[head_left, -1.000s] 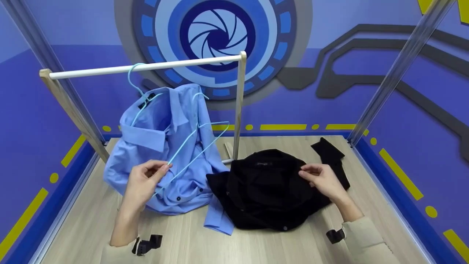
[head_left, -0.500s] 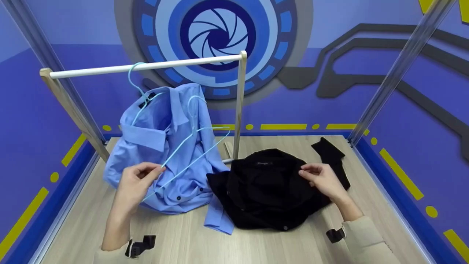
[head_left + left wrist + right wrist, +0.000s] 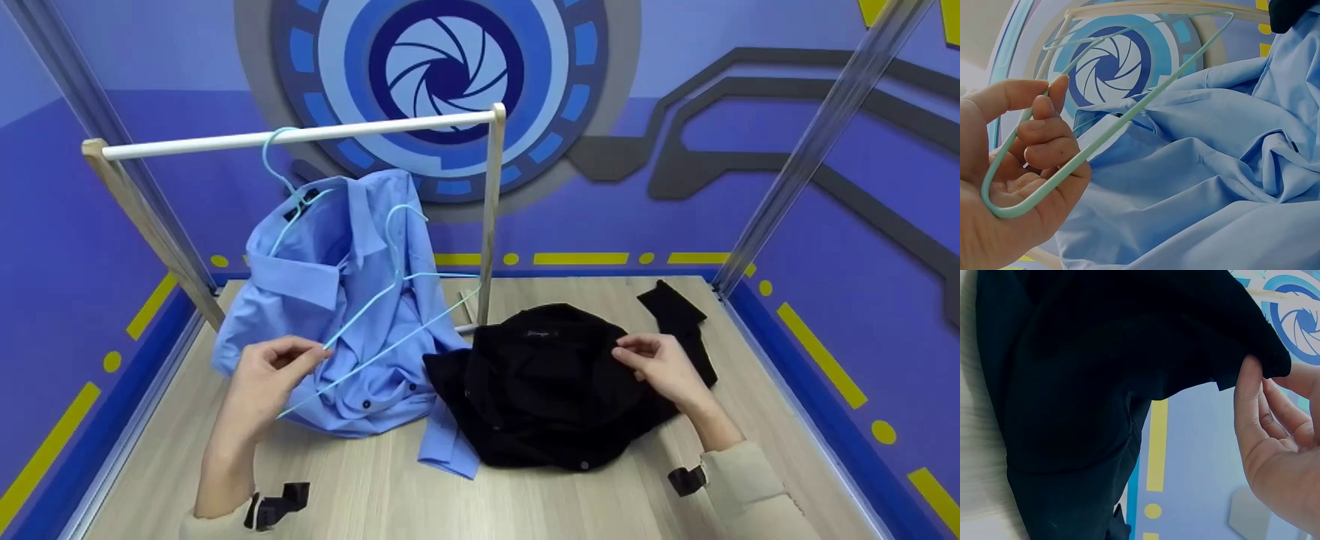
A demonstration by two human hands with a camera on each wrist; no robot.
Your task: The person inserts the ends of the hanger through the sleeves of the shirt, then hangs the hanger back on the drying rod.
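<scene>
My left hand (image 3: 262, 379) pinches one arm of a mint-green wire hanger (image 3: 1120, 124) between thumb and fingertips. The hanger slants in front of a light-blue shirt (image 3: 240, 322), its hook up and its far corner toward the right. That shirt is draped on another mint-green hanger (image 3: 266, 161), hooked over the rack's bar. A black garment (image 3: 555, 397), seemingly a shirt, lies bunched on the table with its collar opening up and a label inside. At the right of that opening, my right hand (image 3: 664, 371) pinches the fabric edge, lifting it in the right wrist view.
The clothes rack (image 3: 390, 127), with a white bar and wooden legs, stands at the back left of the wood-look table (image 3: 540, 506). A blue cuff (image 3: 448, 450) pokes out beside the black garment. A black sleeve (image 3: 686, 330) extends to the back right. Decorated blue walls surround the table.
My left hand has moved left and slightly down, and the hanger has tilted, its right corner dropping. My right hand and the black garment have stayed nearly still.
</scene>
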